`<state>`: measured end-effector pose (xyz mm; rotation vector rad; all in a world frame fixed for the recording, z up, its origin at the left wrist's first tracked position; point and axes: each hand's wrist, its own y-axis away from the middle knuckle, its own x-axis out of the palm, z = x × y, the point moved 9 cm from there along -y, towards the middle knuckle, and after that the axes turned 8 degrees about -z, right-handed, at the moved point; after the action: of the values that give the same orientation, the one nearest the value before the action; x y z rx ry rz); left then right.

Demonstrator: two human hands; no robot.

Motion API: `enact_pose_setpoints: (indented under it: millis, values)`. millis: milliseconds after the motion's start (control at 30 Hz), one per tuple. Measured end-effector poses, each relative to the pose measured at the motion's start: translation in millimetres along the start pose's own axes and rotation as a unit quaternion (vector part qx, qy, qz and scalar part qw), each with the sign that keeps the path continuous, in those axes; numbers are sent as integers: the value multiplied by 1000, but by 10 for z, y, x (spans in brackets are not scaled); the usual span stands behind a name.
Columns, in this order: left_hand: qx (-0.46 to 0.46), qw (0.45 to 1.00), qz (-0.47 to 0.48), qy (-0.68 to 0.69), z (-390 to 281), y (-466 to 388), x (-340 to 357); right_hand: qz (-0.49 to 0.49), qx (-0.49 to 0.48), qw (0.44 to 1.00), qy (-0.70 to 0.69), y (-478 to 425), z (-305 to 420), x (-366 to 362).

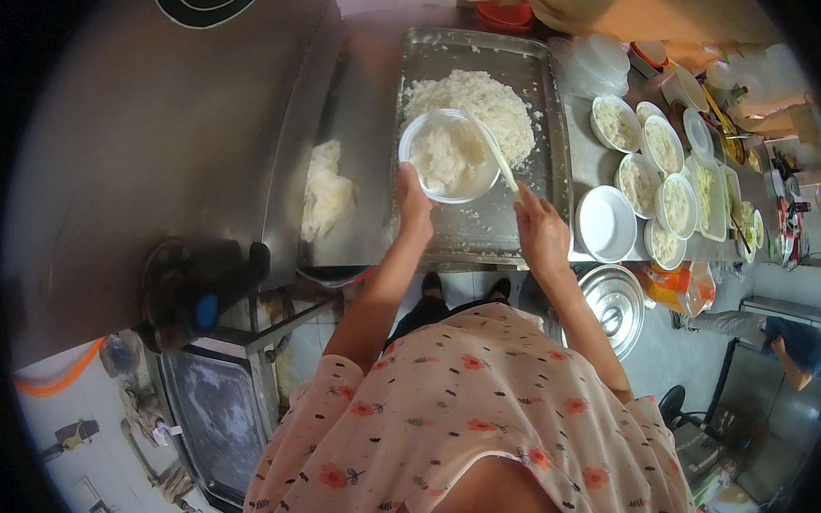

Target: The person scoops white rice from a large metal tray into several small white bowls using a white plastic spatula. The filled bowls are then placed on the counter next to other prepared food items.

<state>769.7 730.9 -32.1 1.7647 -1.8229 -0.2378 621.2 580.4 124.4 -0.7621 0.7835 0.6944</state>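
In my left hand (414,201) is a round white plastic bowl (416,131), gripped by its near left rim and partly filled with cooked white rice (446,159). My right hand (542,233) holds the handle of a pale spatula or rice paddle (502,162), whose far end reaches over the right side of the bowl. Bowl and paddle are above a large rectangular metal tray (477,237). A heap of loose rice (496,101) lies in the tray behind the bowl, with stray grains scattered around it.
Right of the tray stand several rice-filled bowls (637,184) and one empty white bowl (606,224). Stacked bowls in plastic (597,63) stand behind them. A crumpled pale cloth (328,191) lies left of the tray. A metal lid (612,310) is below the counter; another person (797,345) is far right.
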Motion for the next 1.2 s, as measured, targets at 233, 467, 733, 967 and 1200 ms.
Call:
enact_pose_setpoints:
  millis: [233, 467, 733, 967, 1200]
  values:
    - [-26, 997, 44, 60, 195, 50, 49, 50, -86, 994, 36, 202, 95, -118]
    - [-47, 996, 21, 75, 194, 148, -156, 60, 33, 988, -136, 214, -317, -274]
    - [-31, 996, -29, 79, 147, 198, -754, 202, 451, 818, -295, 672, -1523, 946]
    - [-36, 993, -68, 86, 125, 348, -1020, 202, 496, 638, -553, 641, -1181, 1477]
    - [-35, 995, -41, 88, 171, 368, -1012, 194, 476, 658, -551, 509, -793, 1650]
